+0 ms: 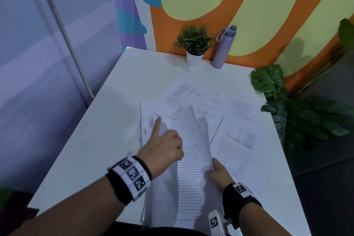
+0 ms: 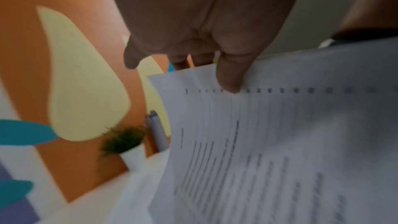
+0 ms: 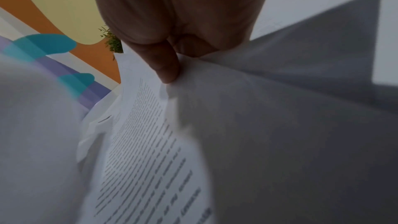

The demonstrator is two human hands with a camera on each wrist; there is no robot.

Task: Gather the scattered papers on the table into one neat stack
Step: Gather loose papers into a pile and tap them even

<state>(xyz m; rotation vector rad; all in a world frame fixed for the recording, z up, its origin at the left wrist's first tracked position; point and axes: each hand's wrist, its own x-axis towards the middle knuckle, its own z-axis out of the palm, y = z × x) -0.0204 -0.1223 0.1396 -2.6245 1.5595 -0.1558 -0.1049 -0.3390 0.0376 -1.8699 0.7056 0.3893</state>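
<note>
A: Nearest the body, what does the right hand (image 1: pixel 218 173) have?

B: It pinches the near right edge of the bundle (image 1: pixel 188 174), thumb on top and fingers curled under, as the right wrist view shows. I judge that grip is there to keep the collected sheets together while the other hand works.

A: And the left hand (image 1: pixel 164 144)?

B: It grips the bundle's left side. The left wrist view shows its thumb pressed on the printed face with fingers behind. In the head view the index finger points out toward the flat sheets (image 1: pixel 151 120) at the left. Whether it touches them I cannot tell.

A: Why is the bundle curved?

B: It is lifted and held from both sides, so the sheets bow upward in the middle and their far ends rise off the surface (image 1: pixel 115 92). The edges are fanned, not squared yet.

A: What remains loose?

B: Beyond the hands, several sheets lie overlapped at different angles: one (image 1: pixel 233 145) just right of the bundle, more (image 1: pixel 183 96) farther out. So the gathering looks partly done.

A: Anything behind them?

B: A small potted plant (image 1: pixel 194 44) and a lilac bottle (image 1: pixel 223 48) stand at the far edge, well apart from the papers.
</note>
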